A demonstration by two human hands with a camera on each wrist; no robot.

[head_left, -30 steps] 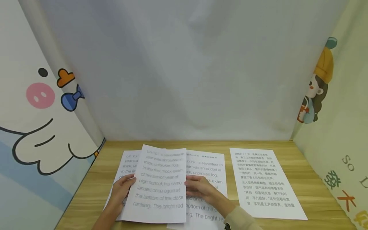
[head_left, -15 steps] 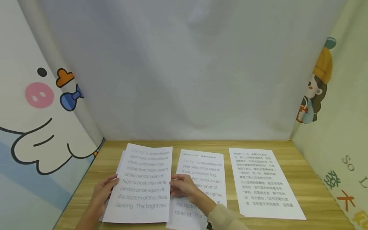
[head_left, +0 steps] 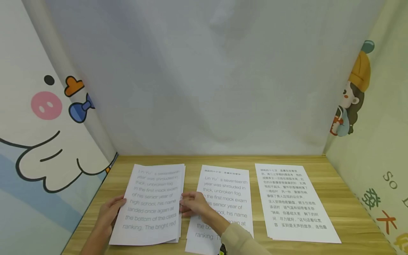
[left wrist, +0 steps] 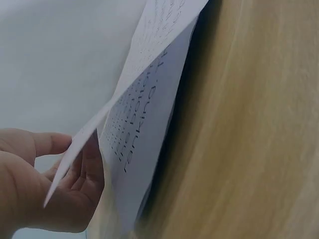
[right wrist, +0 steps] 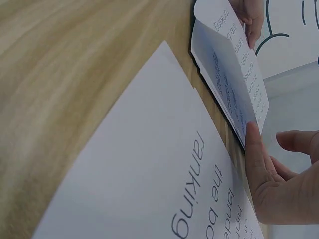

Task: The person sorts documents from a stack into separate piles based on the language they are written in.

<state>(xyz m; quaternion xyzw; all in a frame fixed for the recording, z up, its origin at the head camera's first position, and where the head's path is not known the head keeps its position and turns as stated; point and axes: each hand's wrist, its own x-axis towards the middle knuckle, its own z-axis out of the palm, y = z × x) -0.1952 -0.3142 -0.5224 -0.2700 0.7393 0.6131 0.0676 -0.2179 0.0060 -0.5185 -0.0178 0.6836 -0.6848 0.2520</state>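
My left hand (head_left: 109,214) pinches the left edge of a white sheet of paper (head_left: 153,205) printed with large English text. In the left wrist view the thumb (left wrist: 52,143) lies on its printed side and the fingers are beneath; the sheet bows up over another printed sheet (left wrist: 144,114). That lower paper peeks out along the right side in the head view. At the sheet's right edge is my right hand (head_left: 199,207), its fingertips touching the edge. The right wrist view shows its thumb (right wrist: 294,141) apart from its straight fingers (right wrist: 256,159).
Under my right forearm lies a middle stack of English-printed paper (head_left: 223,198), with a line of Chinese on top. A stack of Chinese-printed paper (head_left: 296,205) is at the right. All lie on a wooden table (head_left: 318,161) between a grey back curtain (head_left: 204,88) and cartoon side panels.
Both hands have carried the English-printed sheet leftward and lowered it onto the left stack, uncovering the middle stack. The thumb and fingers of my right hand now stand apart at its edge.
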